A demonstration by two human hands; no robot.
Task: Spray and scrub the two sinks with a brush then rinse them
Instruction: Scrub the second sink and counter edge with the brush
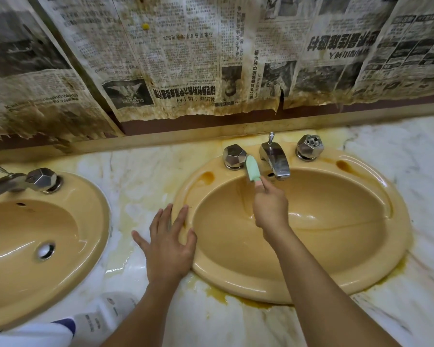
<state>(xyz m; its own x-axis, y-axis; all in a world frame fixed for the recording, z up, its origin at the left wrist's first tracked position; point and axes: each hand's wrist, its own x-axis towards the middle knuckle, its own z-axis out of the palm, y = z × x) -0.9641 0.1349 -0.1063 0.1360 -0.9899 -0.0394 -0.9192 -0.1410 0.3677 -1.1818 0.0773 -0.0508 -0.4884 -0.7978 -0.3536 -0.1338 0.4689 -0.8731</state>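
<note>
Two tan oval sinks are set in a stained marble counter. My right hand (269,205) grips a pale green brush (252,169) over the right sink (336,274), its head against the back rim between the left knob (234,156) and the chrome faucet (276,159). My left hand (167,242) lies flat with fingers spread on the right sink's left rim and the counter. The left sink (90,229) sits at the left, partly cut off by the frame edge.
A white spray bottle (105,314) lies on the counter's front edge between the sinks. The right knob (310,146) stands behind the right sink. The left sink's faucet (3,184) and knob (43,179) are at far left. Stained newspaper covers the wall.
</note>
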